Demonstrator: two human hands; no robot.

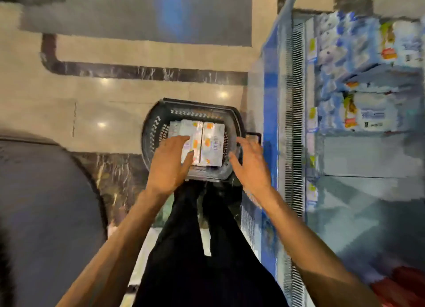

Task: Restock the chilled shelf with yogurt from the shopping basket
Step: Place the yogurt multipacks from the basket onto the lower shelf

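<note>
Black basket (156, 122) at twelve o'clock is holding the yogurt packs (208, 141) while left hand (170, 161) and right hand (250, 166) are hovering over them, spread and empty, likely needing to clasp one for the three-o'clock shelf (368, 154).

The lower left part of the yogurt packs (204, 141) is covered by the left hand (170, 161); contact between the two cannot be established. Print on the packs is blurred and unreadable. The right rim of the shopping basket (190, 110) is partly hidden behind the right hand (250, 166). The goods (345, 53) on the chilled shelf (368, 159) are smeared beyond identification, and the price tags (312, 46) are illegible. A dark rounded object (46, 214) is cut off by the left edge and a red object (400, 288) by the lower right corner; neither can be identified.
</note>
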